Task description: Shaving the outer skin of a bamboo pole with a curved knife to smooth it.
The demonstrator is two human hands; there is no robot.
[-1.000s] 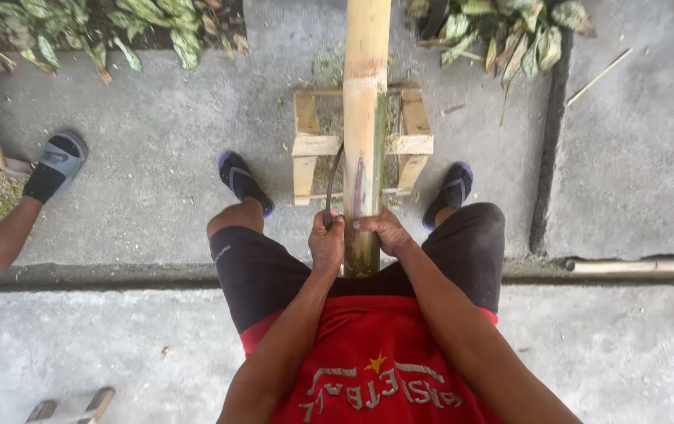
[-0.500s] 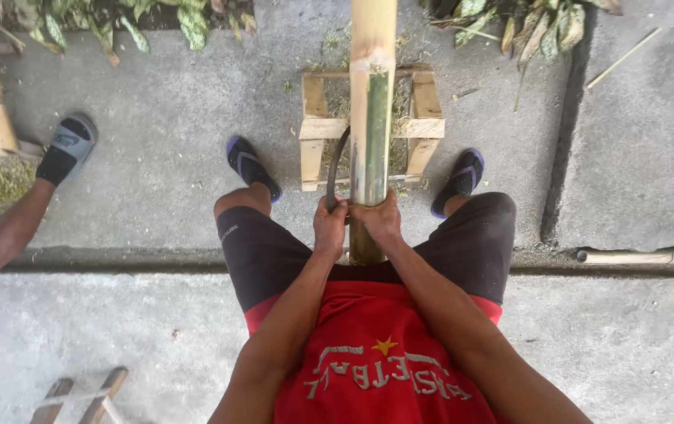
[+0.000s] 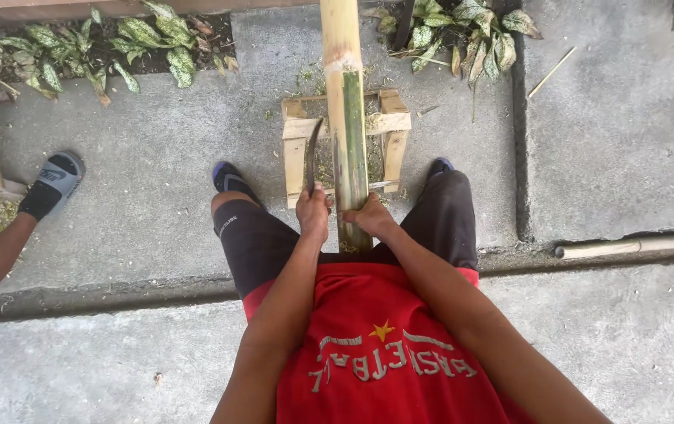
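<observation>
Bamboo pole gripped by right hand; left hand clamps curved blade.

Both arms stretched forward, left hand and right hand fisted, side by side

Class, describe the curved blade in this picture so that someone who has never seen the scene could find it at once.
Start at the long bamboo pole running up the middle of the picture, resting on a small wooden frame on the concrete. Just left of the pole, the person's left hand grips a handle. Rising from it is the curved blade: thin, dark and bowed, unlike the straight, pale wood and bamboo around it.
</observation>
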